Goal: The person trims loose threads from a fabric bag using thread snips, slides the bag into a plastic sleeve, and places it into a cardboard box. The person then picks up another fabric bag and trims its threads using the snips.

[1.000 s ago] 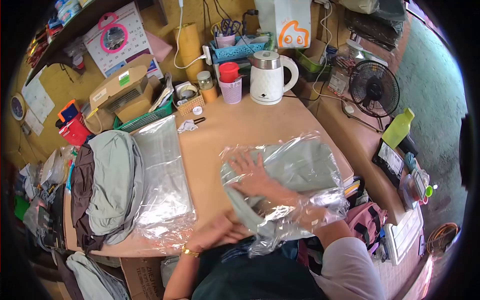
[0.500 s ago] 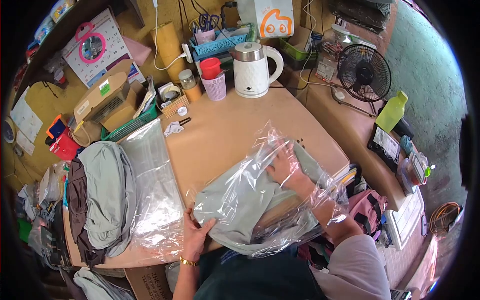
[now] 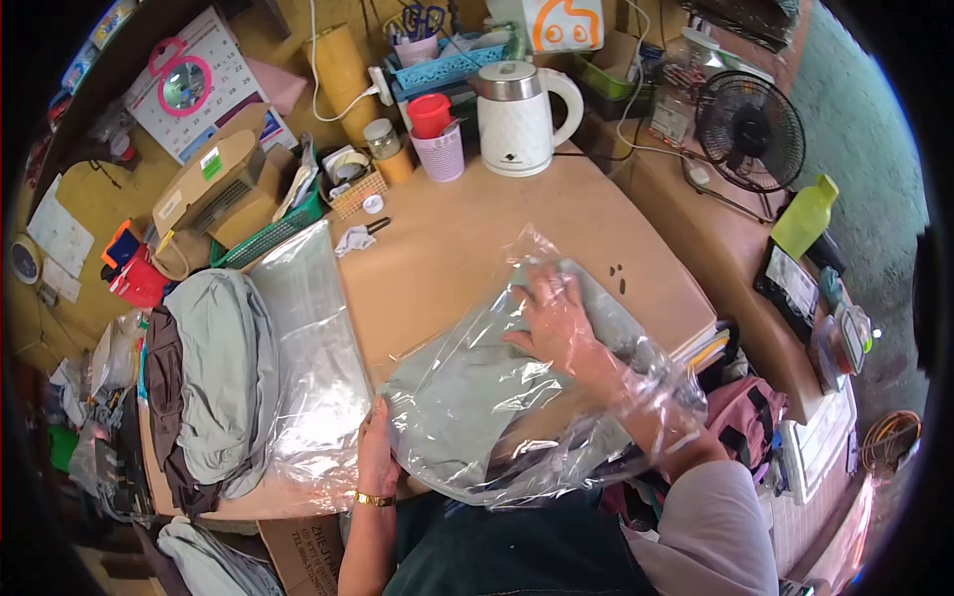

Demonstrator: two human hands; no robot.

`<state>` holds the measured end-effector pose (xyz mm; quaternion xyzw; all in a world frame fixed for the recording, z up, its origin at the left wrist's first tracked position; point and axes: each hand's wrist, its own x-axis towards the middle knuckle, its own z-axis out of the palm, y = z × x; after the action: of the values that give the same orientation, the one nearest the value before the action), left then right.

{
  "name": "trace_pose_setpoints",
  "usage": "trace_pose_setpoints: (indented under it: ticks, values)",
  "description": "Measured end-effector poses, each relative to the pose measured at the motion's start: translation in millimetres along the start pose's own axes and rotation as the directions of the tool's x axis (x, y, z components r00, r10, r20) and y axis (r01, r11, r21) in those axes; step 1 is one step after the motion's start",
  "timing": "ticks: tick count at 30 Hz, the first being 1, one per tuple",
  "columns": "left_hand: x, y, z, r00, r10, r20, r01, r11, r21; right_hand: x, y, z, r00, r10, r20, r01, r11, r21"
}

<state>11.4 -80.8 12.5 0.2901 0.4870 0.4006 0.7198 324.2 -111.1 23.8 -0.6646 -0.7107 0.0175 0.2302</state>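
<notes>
Lying in clear bag (image 3: 561, 432), cloth (image 3: 447, 407) is pressed by spread right hand (image 3: 554, 316); bag touched by left hand (image 3: 377, 452), grip unclear.

The scene is viewed by one wide-angle camera worn on the head, faced forward and down. The left hand (image 3: 378, 442) and right hand (image 3: 555, 310) are framed from close above, the torso (image 3: 507, 546) at the near edge, the kettle (image 3: 515, 129) and yellow wall (image 3: 124, 194) farther off. Toward the darkened, curved border, shapes are perhaps distorted.
</notes>
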Motion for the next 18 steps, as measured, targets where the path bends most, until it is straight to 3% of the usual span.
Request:
trace_pose_setpoints:
  ticks: [1,2,5,7,11,13,18]
  values:
    - [1.6,-1.7,-1.9,1.000,0.023,-0.012,-0.023,1.000,-0.012,-4.6,-12.1,-8.5,0.980,0.190,0.064,-0.174,0.966,-0.192]
    - [2.9,-4.1,-3.7,1.000,0.020,-0.022,-0.020,1.000,-0.012,-10.3,-15.7,-2.4,0.956,0.272,0.110,-0.244,0.945,-0.219]
    - [3.7,-9.9,-2.7,0.993,0.088,-0.079,-0.082,0.993,0.081,-5.9,-7.6,8.2,0.928,0.330,0.173,-0.291,0.932,-0.217]
    - [-0.7,-10.1,-0.9,0.995,0.093,-0.020,-0.094,0.994,-0.063,12.4,7.3,5.1,0.919,0.320,0.228,-0.268,0.935,-0.234]
    - [3.2,-14.5,-21.4,0.993,0.109,0.036,-0.109,0.994,-0.016,31.9,22.8,4.8,0.916,0.273,0.295,-0.203,0.947,-0.248]
    - [-13.6,6.1,-6.9,0.992,-0.024,0.125,0.017,0.998,0.059,40.3,31.1,12.8,0.913,0.293,0.284,-0.213,0.936,-0.279]
    - [-5.6,8.6,-15.5,0.949,-0.078,0.305,0.016,0.979,0.202,68.2,29.4,20.9,0.897,0.352,0.269,-0.280,0.921,-0.270]
